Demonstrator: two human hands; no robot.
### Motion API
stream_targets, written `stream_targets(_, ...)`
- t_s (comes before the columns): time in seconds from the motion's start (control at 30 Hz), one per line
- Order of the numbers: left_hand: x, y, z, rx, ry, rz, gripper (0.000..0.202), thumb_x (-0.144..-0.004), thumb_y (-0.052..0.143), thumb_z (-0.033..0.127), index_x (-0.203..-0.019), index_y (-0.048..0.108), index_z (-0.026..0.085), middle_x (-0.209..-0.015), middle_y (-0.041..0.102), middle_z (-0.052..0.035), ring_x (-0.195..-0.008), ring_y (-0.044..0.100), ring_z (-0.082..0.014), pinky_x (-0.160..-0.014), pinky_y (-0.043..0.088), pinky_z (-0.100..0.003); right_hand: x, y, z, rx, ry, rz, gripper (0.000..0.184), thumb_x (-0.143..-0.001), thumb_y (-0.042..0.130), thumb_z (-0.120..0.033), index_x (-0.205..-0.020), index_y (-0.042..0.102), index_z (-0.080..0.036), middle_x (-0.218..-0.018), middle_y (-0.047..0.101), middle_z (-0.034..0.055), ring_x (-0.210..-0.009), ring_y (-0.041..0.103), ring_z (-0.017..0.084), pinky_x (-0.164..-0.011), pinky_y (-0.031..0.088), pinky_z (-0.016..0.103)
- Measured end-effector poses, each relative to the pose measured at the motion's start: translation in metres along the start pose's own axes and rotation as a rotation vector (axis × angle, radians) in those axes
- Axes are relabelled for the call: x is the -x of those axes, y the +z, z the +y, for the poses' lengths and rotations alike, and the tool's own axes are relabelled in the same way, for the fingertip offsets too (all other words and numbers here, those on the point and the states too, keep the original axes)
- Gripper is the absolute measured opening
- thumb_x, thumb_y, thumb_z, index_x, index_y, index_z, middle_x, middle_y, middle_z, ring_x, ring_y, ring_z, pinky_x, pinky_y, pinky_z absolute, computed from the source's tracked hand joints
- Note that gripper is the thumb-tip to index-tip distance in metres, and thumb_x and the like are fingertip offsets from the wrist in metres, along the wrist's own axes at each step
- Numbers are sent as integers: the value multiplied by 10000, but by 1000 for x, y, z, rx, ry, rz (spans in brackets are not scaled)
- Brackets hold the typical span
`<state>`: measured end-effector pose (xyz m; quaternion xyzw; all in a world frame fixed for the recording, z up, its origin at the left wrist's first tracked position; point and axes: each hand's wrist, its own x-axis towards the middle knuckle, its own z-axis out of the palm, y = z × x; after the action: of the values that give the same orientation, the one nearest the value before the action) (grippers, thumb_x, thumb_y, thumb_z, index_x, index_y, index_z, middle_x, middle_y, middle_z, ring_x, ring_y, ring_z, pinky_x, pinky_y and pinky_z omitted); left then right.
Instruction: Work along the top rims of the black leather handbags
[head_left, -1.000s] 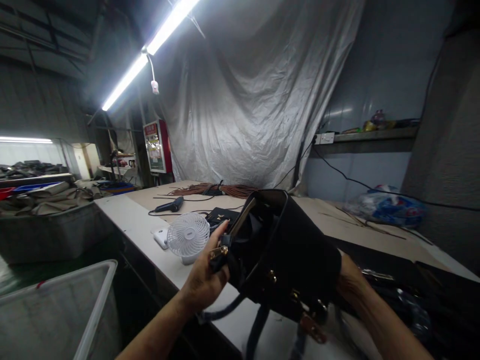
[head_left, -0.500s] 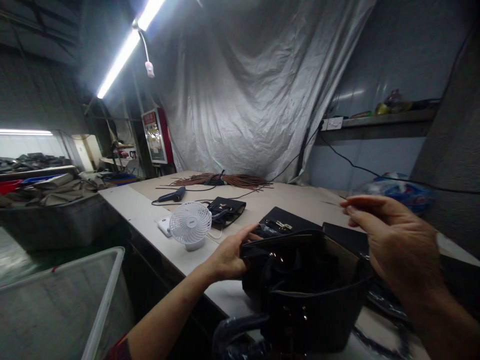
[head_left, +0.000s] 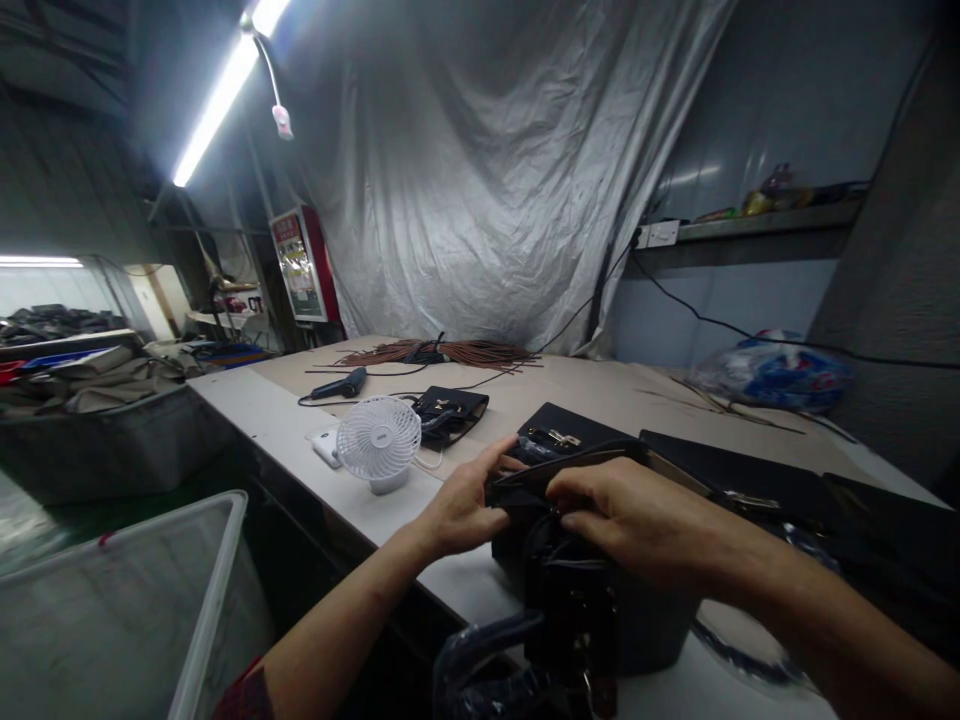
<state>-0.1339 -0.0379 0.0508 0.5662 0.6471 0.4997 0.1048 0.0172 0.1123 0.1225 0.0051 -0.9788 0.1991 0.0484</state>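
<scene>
A black handbag (head_left: 656, 625) stands upright on the table with its top open, metal fittings on its front and a plastic-wrapped handle (head_left: 480, 640) hanging at the front left. My left hand (head_left: 469, 505) grips its left upper edge, thumb on the near side and fingers behind. Reaching across the opening, my right hand (head_left: 637, 515) has thumb and fingers drawn together at the inner side of the rim, close to a small metal fitting. What lies between those fingertips is hidden.
Behind lie more black bags (head_left: 577, 430) and a small one (head_left: 450, 412). A white fan (head_left: 379, 440), a phone (head_left: 326, 447), a dark handheld tool (head_left: 341, 385) and a bundle of brown cords (head_left: 450, 352) rest on the table. A pale bin (head_left: 217, 590) stands left.
My right hand has moved left and down from beyond the bag's right side to its opening; it was pinching something thin before. My left hand keeps its hold on the edge.
</scene>
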Motion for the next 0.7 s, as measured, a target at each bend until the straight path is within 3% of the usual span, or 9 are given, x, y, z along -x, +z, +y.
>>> stream_targets(0.2,-1,0,-2,-173,-5,-71,881,-683,647,163,-1456,225,178,-1207,592,-102,-1018,599,-231,-895,471,-329,-13,-4,-2,166,21,-207,126,-659,530,-189,-708,639,-230,-677,649,2,-572,538,137,-489,298,248)
stream_targets(0.33,-2,-1,-3,-212,-28,-103,851,-714,579,136,-1468,185,174,-1203,602,-97,-1020,602,-238,-877,474,-336,-19,-1,0,190,50,-232,143,-660,537,-223,-726,663,-235,-669,646,9,-579,533,144,-486,286,253)
stream_targets(0.47,-3,1,-3,-268,-46,-128,888,-682,547,82,-1474,159,180,-1214,609,-94,-1046,594,-257,-892,464,-361,-19,-1,-1,183,27,-253,161,-635,516,-164,-694,649,-234,-617,598,-16,-536,478,118,-482,263,250)
stream_targets(0.57,-2,5,-4,-292,-53,-119,880,-681,531,74,-1473,165,189,-1223,608,-99,-1058,592,-266,-901,460,-375,-13,-4,-6,229,27,-194,142,-634,522,-162,-700,622,-238,-612,569,-29,-534,447,114,-482,237,252)
stream_targets(0.7,-3,8,-4,-289,-59,-112,844,-700,529,98,-1465,193,214,-1200,622,-93,-1039,601,-266,-895,465,-376,-4,-6,-15,342,-65,4,88,-689,530,-170,-708,599,-221,-812,596,14,-723,509,153,-552,282,255)
